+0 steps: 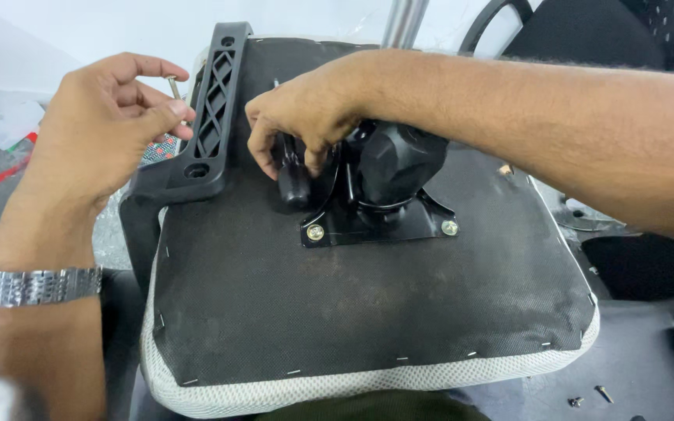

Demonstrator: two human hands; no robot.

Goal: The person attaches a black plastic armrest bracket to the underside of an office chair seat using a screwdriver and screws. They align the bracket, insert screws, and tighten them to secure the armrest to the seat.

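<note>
Left grip (107,117) — bolt (173,86) between fingertips

Head camera looks steeply down, close over the upturned seat (368,304).

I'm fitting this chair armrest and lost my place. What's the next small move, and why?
Probably bring the bolt pinched in the left hand down to the lower hole of the armrest bracket, which looks empty. The right hand already grips a black-handled tool beside the seat mechanism.
</note>
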